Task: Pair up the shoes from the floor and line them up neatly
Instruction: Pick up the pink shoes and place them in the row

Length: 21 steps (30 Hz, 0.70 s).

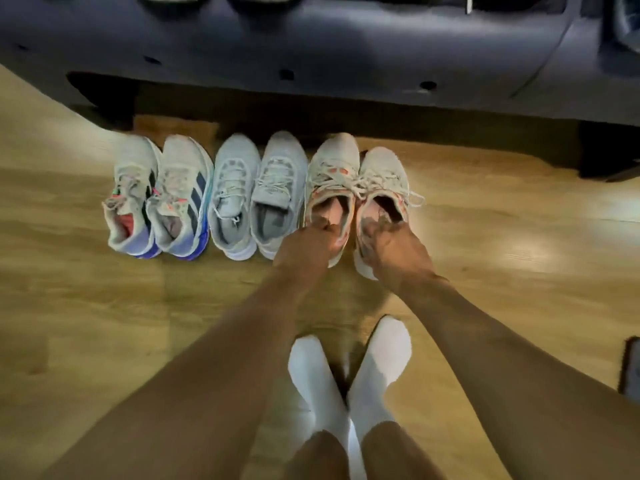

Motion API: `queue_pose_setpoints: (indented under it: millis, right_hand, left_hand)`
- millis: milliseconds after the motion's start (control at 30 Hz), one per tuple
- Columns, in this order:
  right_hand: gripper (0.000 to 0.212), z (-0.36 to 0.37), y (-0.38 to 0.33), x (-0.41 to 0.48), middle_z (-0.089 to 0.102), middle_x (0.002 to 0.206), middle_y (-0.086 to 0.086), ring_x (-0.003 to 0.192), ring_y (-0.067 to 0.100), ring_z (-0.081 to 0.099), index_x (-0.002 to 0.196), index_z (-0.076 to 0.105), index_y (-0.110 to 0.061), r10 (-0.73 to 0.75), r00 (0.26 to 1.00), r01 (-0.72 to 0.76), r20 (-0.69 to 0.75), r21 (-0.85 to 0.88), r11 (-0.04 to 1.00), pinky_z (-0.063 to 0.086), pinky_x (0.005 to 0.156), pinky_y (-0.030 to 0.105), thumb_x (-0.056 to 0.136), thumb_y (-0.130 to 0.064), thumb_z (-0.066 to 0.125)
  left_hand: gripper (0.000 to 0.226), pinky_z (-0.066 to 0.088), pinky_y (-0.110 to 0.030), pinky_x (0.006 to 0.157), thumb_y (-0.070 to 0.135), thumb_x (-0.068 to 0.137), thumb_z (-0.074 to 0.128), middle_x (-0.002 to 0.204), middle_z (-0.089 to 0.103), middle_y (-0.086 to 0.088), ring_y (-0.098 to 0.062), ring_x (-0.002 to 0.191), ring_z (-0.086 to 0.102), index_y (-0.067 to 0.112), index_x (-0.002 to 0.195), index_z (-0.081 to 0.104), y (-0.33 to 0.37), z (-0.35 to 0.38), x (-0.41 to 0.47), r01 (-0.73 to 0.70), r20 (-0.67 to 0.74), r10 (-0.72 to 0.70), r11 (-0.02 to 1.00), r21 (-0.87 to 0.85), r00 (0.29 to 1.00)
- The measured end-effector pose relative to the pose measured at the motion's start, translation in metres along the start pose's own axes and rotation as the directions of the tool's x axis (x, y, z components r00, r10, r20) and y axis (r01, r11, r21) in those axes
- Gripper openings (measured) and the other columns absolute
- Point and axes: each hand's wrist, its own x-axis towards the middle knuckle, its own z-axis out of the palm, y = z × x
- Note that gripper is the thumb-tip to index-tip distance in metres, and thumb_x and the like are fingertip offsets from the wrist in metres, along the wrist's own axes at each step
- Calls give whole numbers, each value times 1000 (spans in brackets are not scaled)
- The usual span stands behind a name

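Three pairs of sneakers stand in a row on the wooden floor, toes toward a dark cabinet. At the left is a beige pair with navy stripes and purple heels (157, 199). A plain grey pair (258, 195) is in the middle. At the right is a beige pair with orange accents. My left hand (308, 247) grips the heel collar of its left shoe (332, 174). My right hand (391, 247) grips the heel collar of its right shoe (384, 174). Both shoes rest on the floor, side by side and touching.
The dark cabinet (311, 57) runs across the top, with more shoes partly visible on it. My feet in white socks (346, 368) are below my hands. A dark flat object (630, 365) lies at the right edge. Wooden floor extends left and right.
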Motion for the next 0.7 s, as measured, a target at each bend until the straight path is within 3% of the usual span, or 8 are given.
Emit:
queue_pose_setpoints:
  millis: [67, 300, 433, 500, 567, 700]
  right_hand:
    - [48, 19, 4, 13, 53, 121, 12, 118, 31, 47, 132, 34, -19, -20, 1000, 21, 8, -54, 998, 47, 83, 37, 88, -15, 54]
    - [51, 69, 21, 33, 37, 140, 10, 127, 28, 32, 143, 22, -17, -63, 997, 68, 31, -173, 983, 49, 77, 37, 97, -18, 44]
    - [60, 82, 26, 45, 43, 137, 8, 123, 26, 38, 143, 21, -14, -132, 990, 139, 42, -294, 946, 49, 71, 33, 92, -19, 52]
    - [60, 82, 24, 46, 47, 131, 5, 121, 25, 40, 139, 25, -15, -112, 992, 125, 60, -314, 941, 45, 69, 32, 88, -18, 55]
    - [54, 78, 21, 44, 50, 127, 5, 119, 24, 41, 134, 29, -16, -82, 994, 99, 70, -301, 948, 46, 70, 33, 87, -16, 56]
    - [50, 59, 13, 37, 47, 131, 8, 122, 27, 39, 136, 32, -14, -23, 993, 59, 119, -307, 950, 49, 74, 36, 90, -12, 53]
  left_hand:
    - [37, 51, -43, 78, 14, 96, 47, 131, 51, -13, -36, 103, 62, 13, 132, 45, -7, 24, 14, 18, -25, -18, 1000, 23, 1000]
    - [44, 52, -43, 77, 9, 93, 44, 137, 46, -10, -35, 104, 62, 14, 136, 39, -13, 79, 40, 0, -79, 7, 996, 93, 997]
    - [75, 51, -40, 82, 9, 90, 46, 150, 31, -2, -30, 111, 58, 26, 152, 7, -29, 107, 48, -29, -167, 39, 998, 63, 985]
    - [77, 52, -42, 86, 11, 91, 45, 150, 30, -1, -28, 114, 56, 28, 152, 1, -36, 111, 52, -51, -128, 57, 997, 52, 990]
    - [75, 52, -43, 88, 12, 92, 45, 148, 30, -5, -30, 112, 57, 23, 152, 2, -36, 108, 54, -53, -113, 61, 996, 73, 992]
    - [61, 51, -44, 87, 9, 89, 53, 146, 30, -11, -32, 110, 59, 15, 143, 27, -22, 85, 38, 14, -56, -14, 1000, -5, 998]
